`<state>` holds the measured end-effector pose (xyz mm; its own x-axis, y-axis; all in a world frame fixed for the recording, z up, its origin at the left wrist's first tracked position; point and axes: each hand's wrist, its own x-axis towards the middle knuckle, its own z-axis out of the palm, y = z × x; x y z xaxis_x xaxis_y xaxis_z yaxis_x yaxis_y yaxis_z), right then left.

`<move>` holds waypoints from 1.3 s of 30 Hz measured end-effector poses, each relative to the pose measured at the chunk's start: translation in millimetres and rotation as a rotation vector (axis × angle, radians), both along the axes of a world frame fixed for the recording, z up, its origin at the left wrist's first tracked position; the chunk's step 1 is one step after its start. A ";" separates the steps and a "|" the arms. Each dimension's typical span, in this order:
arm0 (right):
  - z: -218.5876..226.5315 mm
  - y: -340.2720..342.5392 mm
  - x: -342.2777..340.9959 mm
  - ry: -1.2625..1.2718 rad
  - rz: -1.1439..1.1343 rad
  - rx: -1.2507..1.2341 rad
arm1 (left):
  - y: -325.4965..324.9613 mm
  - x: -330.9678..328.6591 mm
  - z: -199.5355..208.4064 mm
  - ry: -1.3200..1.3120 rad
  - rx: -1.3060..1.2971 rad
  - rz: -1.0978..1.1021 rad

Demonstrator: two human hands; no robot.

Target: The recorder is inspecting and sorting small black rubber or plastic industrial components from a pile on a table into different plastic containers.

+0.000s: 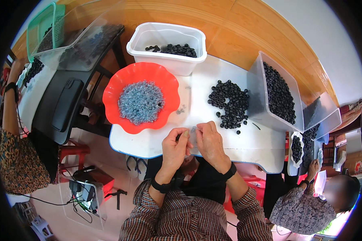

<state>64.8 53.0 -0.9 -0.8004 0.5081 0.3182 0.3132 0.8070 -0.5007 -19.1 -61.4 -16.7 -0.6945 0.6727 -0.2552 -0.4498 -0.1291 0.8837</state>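
Note:
My left hand (pixel 174 150) is closed in a pinch near the table's front edge, and a bit of a small black part (pixel 178 137) shows between its thumb and fingers. Close beside it, my right hand (pixel 211 145) has thumb and fingertips pressed together; what they hold, if anything, is too small to make out. Beyond my left hand stands a red wavy-rimmed bowl (pixel 112 82) holding a heap of small clear bluish pieces (pixel 140 102). Past my right hand, a loose pile of small black round parts (pixel 234 105) lies on the white table (pixel 149 145).
A white tub (pixel 165 60) with black parts stands at the back. On the right is a clear bin (pixel 258 94) filled with black parts. A person (pixel 309 209) sits at the right; another person's patterned sleeve (pixel 20 160) shows at the left, near a black case (pixel 68 104).

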 end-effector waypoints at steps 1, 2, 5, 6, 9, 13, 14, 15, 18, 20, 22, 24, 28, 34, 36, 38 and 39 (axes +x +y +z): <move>1.1 -0.7 -0.4 0.001 -0.002 0.000 | 1.0 0.3 -0.5 0.001 0.000 -0.002; 3.5 -2.0 -0.9 -0.018 -0.023 -0.031 | 2.3 0.7 -1.9 0.099 -0.054 0.012; 12.1 -6.0 -0.5 -0.022 -0.018 -0.078 | 4.7 1.4 -15.2 0.310 -0.117 0.066; 13.0 -5.4 1.0 -0.008 0.001 -0.092 | 6.8 1.3 -15.2 0.422 -0.124 0.100; 8.9 -3.0 4.9 0.010 0.053 -0.095 | 6.1 1.8 -9.0 0.680 -0.232 0.097; 4.8 -2.6 4.1 0.035 0.036 -0.151 | 9.4 4.6 -4.1 0.905 -0.353 0.101; 4.5 -1.9 3.4 0.055 0.059 -0.137 | 10.2 5.2 -3.6 0.946 -0.395 0.103; 4.4 -0.5 3.0 0.076 0.080 -0.121 | 11.8 4.9 -2.2 0.988 -0.435 0.104; 3.8 1.5 3.1 0.080 0.081 -0.119 | 12.7 2.9 5.6 1.034 -0.500 0.070; 2.6 2.5 2.1 0.087 0.075 -0.107 | 14.8 3.0 3.2 1.053 -0.505 0.081; 2.4 2.1 2.0 0.092 0.066 -0.095 | 15.7 3.4 2.4 1.070 -0.509 0.089; 3.8 0.0 1.3 0.062 0.038 -0.101 | 15.3 3.2 3.0 1.065 -0.495 0.105; 2.8 -3.5 -0.5 0.073 0.013 -0.079 | 9.8 -1.8 -6.0 1.034 -0.325 0.192; -0.8 -8.7 8.5 0.192 -0.034 -0.444 | -2.7 -4.0 4.2 0.675 -0.114 0.135; 11.1 -12.2 12.8 0.158 -0.028 -0.946 | -5.1 -2.3 8.2 0.668 -0.092 0.098; 19.0 -11.9 17.5 0.115 -0.012 -1.043 | -7.8 -1.1 10.8 0.680 -0.098 0.080; 21.4 -11.5 20.7 0.072 0.006 -1.140 | -8.9 -0.6 11.9 0.694 -0.105 0.062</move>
